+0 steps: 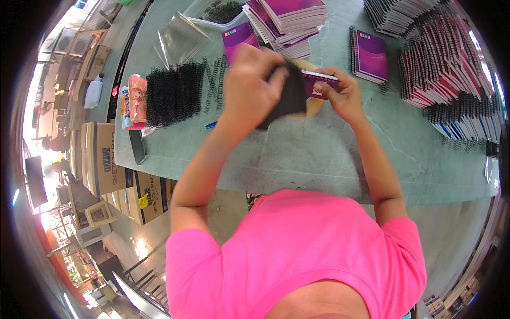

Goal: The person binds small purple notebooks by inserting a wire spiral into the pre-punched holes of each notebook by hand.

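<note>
My right hand [342, 98] pinches a small purple notebook [314, 85] whose white, punched page edge faces up. No coil shows in that edge. A dark flap or sheet [289, 98], blurred, spreads out from the notebook toward my left hand [251, 82]. That hand is raised and smeared by motion, so I cannot make out what its fingers hold. Behind the notebook lies a tan, round-edged thing [314, 108], partly hidden. A purple cover [236, 38] lies just beyond my left hand, next to a stack of unbound purple notebooks [289, 24].
Black spiral coils [175, 93] are massed at the left, beside a pink roll-like pack [137, 94] and clear plastic sheets [182, 38]. A tub [197, 11] of coils stands behind. Coil-bound purple notebooks [369, 56] and tall notebook piles [443, 61] occupy the right. Cardboard boxes [98, 157] stand left.
</note>
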Demonstrator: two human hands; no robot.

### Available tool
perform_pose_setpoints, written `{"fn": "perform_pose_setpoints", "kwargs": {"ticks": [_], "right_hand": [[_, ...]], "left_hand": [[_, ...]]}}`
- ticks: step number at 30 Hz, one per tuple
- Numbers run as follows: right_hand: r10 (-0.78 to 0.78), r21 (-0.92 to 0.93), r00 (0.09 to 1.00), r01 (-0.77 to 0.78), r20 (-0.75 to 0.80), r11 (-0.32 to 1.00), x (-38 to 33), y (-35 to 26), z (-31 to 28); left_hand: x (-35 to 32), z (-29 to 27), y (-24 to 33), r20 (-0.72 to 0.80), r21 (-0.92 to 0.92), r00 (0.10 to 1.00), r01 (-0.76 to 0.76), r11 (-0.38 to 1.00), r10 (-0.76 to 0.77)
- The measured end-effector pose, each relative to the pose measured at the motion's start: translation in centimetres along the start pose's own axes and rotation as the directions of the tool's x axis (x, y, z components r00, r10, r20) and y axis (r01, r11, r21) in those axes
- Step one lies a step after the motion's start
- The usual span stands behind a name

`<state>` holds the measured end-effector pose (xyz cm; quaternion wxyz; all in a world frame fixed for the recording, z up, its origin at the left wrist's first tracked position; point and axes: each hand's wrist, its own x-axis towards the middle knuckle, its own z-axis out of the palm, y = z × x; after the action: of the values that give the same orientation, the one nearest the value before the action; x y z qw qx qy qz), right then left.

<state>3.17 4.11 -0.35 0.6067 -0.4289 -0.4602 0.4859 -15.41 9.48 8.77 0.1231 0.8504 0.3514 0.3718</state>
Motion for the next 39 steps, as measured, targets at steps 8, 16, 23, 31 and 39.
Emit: {"fn": "perform_pose_setpoints", "kwargs": {"ticks": [8, 16, 23, 31, 39], "right_hand": [[-0.075, -0.093, 0.997, 0.077, 0.022, 0.993, 0.6, -0.6, 0.2], [-0.010, -0.083, 0.999, 0.013, 0.037, 0.996, 0.4, -0.1, -0.4], [0.003, -0.088, 0.999, 0.000, 0.035, 0.996, 0.5, -0.6, -0.3], [-0.288, -0.538, 0.955, 0.278, 0.067, 0.795, 1.4, -1.9, -0.8], [0.165, -0.355, 0.983, -0.184, -0.084, 0.917, 0.4, -5.3, 0.4]], "left_hand": [[0.8, 0.1, 1.0, -0.013, -0.027, 0.999, -0.037, 0.999, 0.037], [1.1, 0.5, 1.3, -0.012, -0.002, 0.993, -0.116, 0.993, 0.116], [1.3, 0.9, 2.6, 0.046, -0.038, 0.996, -0.072, 0.997, 0.074], [-5.2, 5.0, 2.8, 0.131, -0.076, 0.957, -0.251, 0.965, 0.259], [0.8, 2.7, -1.9, 0.231, 0.046, 0.945, -0.247, 0.968, 0.230]]}}
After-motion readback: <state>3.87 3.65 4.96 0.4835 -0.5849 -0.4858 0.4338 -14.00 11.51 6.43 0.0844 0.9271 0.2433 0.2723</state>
